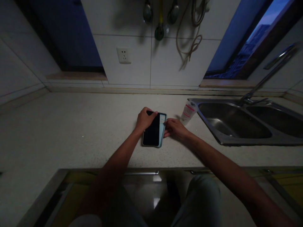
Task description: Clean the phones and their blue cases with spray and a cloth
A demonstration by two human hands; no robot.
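A dark smartphone (151,134) lies over a pale bluish phone case (162,132) on the countertop, shifted left so that a strip of the case and its camera cut-out show on the right. My left hand (145,120) is closed on the phone's upper left part, its thumb across the screen near the top edge. The fingers of my right hand (174,127) pinch the case's right edge. Just beyond my right hand stands a clear plastic cup (188,112) with pink print, leaning a little. The underside of the case is hidden.
A double steel sink (233,121) with a tall faucet (267,75) is set into the counter (71,126) at the right. A wall socket (123,55), pipe valves (159,33) and a looped cord (193,47) are on the tiled wall behind. The counter's front edge runs below my forearms.
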